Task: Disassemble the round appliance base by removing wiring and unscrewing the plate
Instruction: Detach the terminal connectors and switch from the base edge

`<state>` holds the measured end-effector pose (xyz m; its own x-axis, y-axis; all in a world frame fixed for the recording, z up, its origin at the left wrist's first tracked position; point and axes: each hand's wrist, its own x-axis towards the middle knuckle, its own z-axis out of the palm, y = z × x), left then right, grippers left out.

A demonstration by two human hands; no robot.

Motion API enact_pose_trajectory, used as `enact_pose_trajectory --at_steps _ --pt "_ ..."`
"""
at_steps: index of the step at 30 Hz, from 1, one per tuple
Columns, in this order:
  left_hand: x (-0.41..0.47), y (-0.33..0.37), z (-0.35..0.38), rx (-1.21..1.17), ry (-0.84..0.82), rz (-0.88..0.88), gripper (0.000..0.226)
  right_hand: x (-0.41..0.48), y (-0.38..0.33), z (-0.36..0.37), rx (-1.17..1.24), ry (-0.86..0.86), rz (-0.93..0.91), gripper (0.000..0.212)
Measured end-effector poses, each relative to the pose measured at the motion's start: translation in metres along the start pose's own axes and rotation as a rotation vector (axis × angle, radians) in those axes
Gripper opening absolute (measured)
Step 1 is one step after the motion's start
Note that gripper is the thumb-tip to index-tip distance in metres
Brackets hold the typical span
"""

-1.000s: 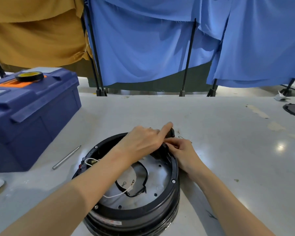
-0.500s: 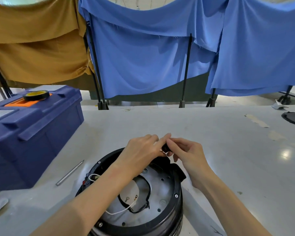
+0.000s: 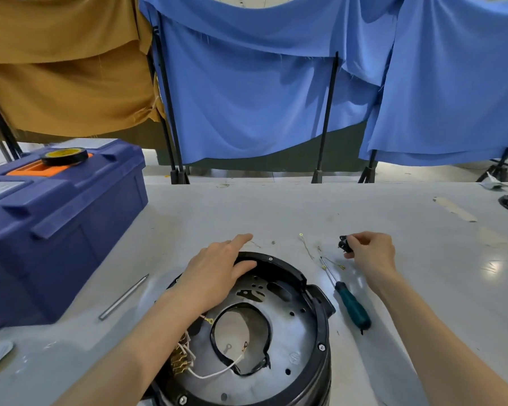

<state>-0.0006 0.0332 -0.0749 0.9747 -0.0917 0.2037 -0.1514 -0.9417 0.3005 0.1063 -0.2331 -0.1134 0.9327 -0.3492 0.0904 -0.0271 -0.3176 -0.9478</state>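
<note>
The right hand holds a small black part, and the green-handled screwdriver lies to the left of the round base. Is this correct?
Not quite: the head view shows the screwdriver lying to the right of the round base, not the left. The right hand does hold the small black part.

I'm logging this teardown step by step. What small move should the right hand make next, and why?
Probably lower the right hand and set the small black part on the table near the loose wires. It pinches that part clear of the round base, which the left hand rests on, and the screwdriver lies close by, needing a free hand.
</note>
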Motion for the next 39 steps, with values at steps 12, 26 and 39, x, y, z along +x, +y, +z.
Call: enact_pose_trajectory --at_steps 12,26,39 --pt "0.007 -0.001 -0.002 -0.058 -0.048 0.025 0.038 0.012 0.003 0.021 -0.190 0.045 -0.087 0.022" --pt "-0.032 -0.032 -0.032 -0.494 -0.081 -0.174 0.028 -0.099 -0.058 0.024 -0.294 -0.627 -0.510 0.024" --pt "-0.036 -0.022 -0.013 -0.966 -0.121 -0.220 0.024 -0.138 -0.096 0.011 -0.374 -0.468 -0.993 0.014"
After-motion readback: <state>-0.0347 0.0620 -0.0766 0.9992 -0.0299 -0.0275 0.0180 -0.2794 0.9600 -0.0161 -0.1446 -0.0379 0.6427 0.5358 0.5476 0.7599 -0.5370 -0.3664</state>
